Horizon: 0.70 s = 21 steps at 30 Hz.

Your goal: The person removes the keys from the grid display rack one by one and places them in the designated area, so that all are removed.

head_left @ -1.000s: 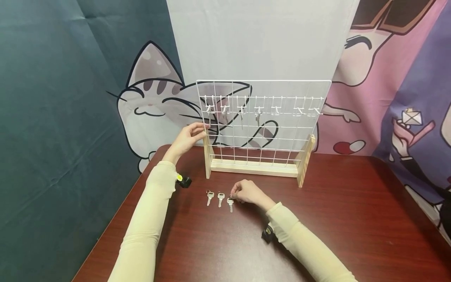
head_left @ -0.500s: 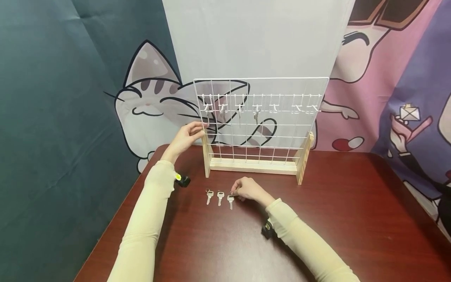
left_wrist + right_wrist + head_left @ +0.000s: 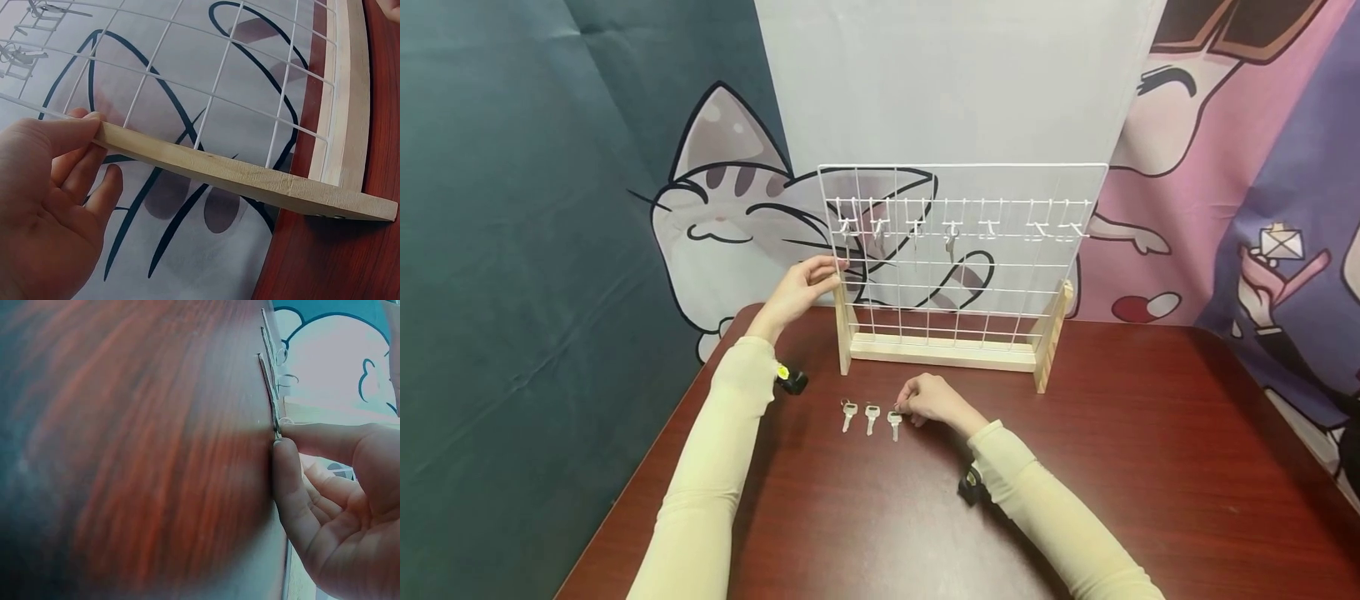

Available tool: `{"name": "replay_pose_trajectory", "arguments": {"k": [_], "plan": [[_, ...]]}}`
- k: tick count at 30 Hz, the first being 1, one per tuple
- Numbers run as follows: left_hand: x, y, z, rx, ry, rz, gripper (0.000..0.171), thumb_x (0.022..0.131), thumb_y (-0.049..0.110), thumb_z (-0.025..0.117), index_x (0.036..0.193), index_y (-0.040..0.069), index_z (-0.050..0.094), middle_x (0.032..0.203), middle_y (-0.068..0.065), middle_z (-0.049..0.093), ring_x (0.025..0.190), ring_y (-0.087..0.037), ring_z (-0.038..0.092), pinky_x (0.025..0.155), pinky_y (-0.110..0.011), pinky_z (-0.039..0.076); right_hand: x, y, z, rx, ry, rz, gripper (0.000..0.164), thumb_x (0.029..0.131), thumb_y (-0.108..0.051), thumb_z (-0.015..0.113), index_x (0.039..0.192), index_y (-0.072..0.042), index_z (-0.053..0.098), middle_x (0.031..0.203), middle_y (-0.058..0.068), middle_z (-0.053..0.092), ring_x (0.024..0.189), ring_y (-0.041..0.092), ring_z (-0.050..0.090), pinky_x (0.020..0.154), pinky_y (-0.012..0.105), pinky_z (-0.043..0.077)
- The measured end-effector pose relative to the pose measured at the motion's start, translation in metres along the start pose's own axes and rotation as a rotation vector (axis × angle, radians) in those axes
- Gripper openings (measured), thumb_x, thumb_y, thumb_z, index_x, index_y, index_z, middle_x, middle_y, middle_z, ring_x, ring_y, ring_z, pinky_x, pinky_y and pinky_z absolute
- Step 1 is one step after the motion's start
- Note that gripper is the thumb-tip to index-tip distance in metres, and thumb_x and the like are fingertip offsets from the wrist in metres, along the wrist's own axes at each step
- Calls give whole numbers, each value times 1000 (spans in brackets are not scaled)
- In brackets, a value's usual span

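My left hand [image 3: 797, 293] grips the left end of a white wire grid rack [image 3: 955, 166], thumb and fingers around the top of its wooden upright [image 3: 206, 164]. On the table, my right hand [image 3: 934, 400] pinches the ring end of a silver key [image 3: 895, 425] between thumb and index finger. In the right wrist view this key [image 3: 269, 384] lies nearly flat against the wood. Left of it lie two more keys, a middle key [image 3: 871, 419] and a left key [image 3: 849, 415], each with a small ring. Several keys, among them one key [image 3: 951, 242], hang from the rack's left hooks.
White hooks [image 3: 1037, 229] without keys are at the grid's right side. A wooden base bar [image 3: 943, 353] joins the uprights at the bottom. The reddish-brown table [image 3: 1150, 450] extends to the right, and a printed cloth backdrop [image 3: 970, 83] hangs behind.
My right hand has slid its key slightly away from me, more nearly level with the other two. My left hand keeps its grip on the rack. The head view has shifted a little.
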State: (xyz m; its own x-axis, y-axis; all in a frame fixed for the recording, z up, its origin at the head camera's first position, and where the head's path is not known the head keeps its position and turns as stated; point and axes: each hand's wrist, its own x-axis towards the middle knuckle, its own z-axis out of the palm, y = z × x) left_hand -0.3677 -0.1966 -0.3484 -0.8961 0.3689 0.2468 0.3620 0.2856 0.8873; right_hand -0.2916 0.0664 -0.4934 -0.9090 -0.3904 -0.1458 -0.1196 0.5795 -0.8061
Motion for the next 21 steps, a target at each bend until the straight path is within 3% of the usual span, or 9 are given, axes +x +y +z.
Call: {"name": "replay_pose_trajectory", "arguments": {"k": [11,21], "plan": [[18,-24,1,17,6,21,39,101,8,61,139,-2,55,143,-20,56,134,-29,52,114,-43,38,-1,1,-2,-10,42,1,11,88,-6,70,78,-7,71,66,3,68,52,12,62,51,27,57],[12,-28,-2,25,26,14,38,101,9,62,137,-1,57,141,-19,58,133,-27,53,114,-40,39,-2,-3,0,-6,26,3,11,89,-6,69,78,-6,70,67,3,67,52,12,62,51,28,57]]}}
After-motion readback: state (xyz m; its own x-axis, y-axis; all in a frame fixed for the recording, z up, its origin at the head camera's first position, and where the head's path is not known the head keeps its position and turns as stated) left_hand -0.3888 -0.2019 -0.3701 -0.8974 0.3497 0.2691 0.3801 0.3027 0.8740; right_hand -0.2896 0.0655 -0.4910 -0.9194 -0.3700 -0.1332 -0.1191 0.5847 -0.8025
